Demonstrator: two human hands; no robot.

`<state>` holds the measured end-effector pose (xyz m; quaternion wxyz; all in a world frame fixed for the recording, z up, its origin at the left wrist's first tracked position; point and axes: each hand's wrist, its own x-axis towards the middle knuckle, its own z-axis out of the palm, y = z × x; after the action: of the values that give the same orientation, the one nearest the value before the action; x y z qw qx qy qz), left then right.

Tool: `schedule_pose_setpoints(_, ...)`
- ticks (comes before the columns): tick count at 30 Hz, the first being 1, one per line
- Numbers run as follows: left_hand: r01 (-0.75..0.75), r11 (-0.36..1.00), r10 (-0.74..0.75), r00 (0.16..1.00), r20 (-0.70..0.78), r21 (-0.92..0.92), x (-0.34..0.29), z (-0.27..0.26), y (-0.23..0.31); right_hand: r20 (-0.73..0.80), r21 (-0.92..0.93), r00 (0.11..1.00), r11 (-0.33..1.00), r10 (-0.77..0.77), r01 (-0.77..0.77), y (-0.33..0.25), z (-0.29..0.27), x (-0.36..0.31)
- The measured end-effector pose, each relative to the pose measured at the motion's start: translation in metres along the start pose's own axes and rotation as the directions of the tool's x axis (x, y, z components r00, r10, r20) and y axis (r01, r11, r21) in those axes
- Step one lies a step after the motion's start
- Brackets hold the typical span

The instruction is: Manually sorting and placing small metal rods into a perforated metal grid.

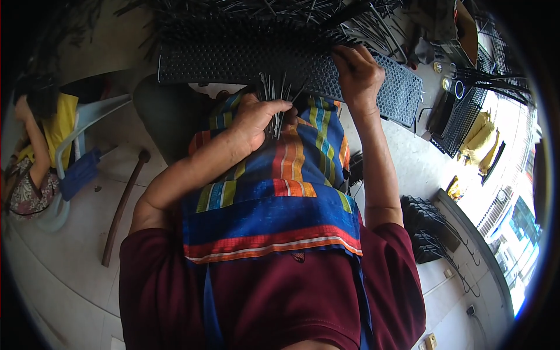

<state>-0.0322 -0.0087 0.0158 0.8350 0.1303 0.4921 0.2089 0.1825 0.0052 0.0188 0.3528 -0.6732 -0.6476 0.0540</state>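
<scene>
Pale floor (76, 251) of a cluttered workroom, brightest at the right. Left hand (254, 122): closed, thumb laid across a bundle of thin sticks (271, 90), gripped around its middle above the lap, just off the near edge of a holed panel (227, 69). Bundle: ends fanned, dark with a grey sheen, material uncertain. Handling, as judged: light; stiff lengthwise, perhaps springy sideways; loose pieces apt to slide out of a slack grip. Suggested hold: mid-length for the lot, near one end for a single stick. Right hand (360, 76): over the panel's right half, fingers bent toward the far edge; fingertips merge with the dark ground, so whether they pinch anything cannot be told. Panel: long, dark, seemingly rigid, lying crosswise beyond the lap. Bristles (245, 36): black, dense, massed along the panel's far edge. Apron (268, 216): blue with coloured stripes, under the left hand. Outlying: brown rod (123, 210) on the floor, left; another person (38, 143), far left; yellow sack (481, 140), beyond the panel's right end.
</scene>
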Motion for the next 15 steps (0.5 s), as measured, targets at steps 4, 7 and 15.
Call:
schedule_pose_setpoints(4,-0.063,0.998,0.063,0.998,0.001,0.015,-0.003,0.0,0.003,0.171,0.158,0.973,0.97,0.156,-0.184,-0.022,-0.003,-0.014)
schedule_pose_setpoints(7,-0.2,0.98,0.2,0.976,0.086,-0.016,-0.005,0.001,0.008,0.376,0.395,0.862,0.783,0.341,-0.481,-0.041,0.004,-0.029)
schedule_pose_setpoints(15,-0.224,0.972,0.209,0.964,0.166,0.076,-0.008,-0.014,0.007,0.636,0.567,0.581,0.203,0.509,-0.798,-0.068,0.022,-0.05)
